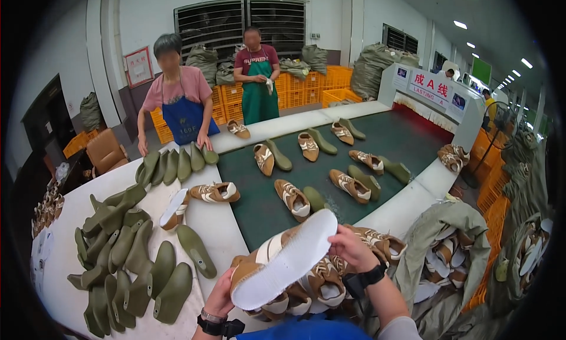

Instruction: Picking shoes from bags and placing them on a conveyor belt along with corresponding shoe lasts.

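Note:
I hold a brown-and-cream shoe upper (286,263) with its white stitched bottom turned up toward me. My left hand (219,296) grips its near, left end, and my right hand (352,245) pinches the white edge at the far, right end. Behind and below it sits a row of brown-and-white shoes (325,284), partly hidden by the upper. To the left, another upper with a white bottom (175,209) lies beside a green shoe last (196,251). A heap of green lasts (138,275) covers much of the white table (71,219).
A green conveyor belt (253,222) carries pairs of shoes and lasts. Across the table, a person in a blue apron (186,113) touches a row of lasts; another in a green apron (259,95) stands farther back. A sack of uppers (407,269) stands at my right by orange crates (492,186).

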A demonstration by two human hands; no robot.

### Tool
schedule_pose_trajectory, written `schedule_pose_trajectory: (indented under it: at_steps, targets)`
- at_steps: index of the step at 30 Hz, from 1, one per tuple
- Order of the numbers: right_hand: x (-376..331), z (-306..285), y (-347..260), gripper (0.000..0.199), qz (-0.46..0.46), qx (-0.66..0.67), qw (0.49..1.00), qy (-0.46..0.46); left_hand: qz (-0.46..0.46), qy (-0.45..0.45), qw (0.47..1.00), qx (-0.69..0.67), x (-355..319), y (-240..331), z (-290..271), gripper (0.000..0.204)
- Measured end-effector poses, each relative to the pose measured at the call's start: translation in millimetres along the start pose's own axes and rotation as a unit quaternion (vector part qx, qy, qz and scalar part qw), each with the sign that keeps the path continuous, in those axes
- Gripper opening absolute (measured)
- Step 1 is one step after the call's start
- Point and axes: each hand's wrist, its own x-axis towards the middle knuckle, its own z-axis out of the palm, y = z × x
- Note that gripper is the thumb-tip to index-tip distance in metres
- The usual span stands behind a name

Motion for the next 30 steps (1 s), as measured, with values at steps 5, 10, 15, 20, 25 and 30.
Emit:
schedule_pose_trajectory:
  at_steps: [5,10,15,20,25,30]
  targets:
    - [-7.5,-8.3,14.0,0.037,0.009,-0.051,0.998,0.037,-0.014,-0.065,0.998,0.016,-10.4,5.1,-16.3,0.056]
    - [-30.9,-36.6,30.4,0.038,-0.046,-0.186,0.977,0.092,0.005,0.007,0.988,0.155,5.0,31.6,-32.0,0.048]
    - [-64.3,-45.3,34.8,0.033,-0.042,-0.226,0.962,0.146,0.061,0.136,0.823,0.548,76.9,80.4,-76.3,0.058]
    - [-64.1,-51.6,52.1,0.033,-0.061,-0.244,0.957,0.145,0.253,0.233,0.595,0.727,146.9,72.7,-153.5,0.065]
    - [-65.2,-48.9,62.0,0.032,-0.050,-0.369,0.919,0.129,0.179,0.094,0.646,0.736,112.0,1.2,-175.4,0.056]
    - [-62.3,-38.8,60.7,0.031,-0.027,-0.400,0.911,0.095,0.066,0.189,0.568,0.798,58.4,-24.0,-185.4,0.060]
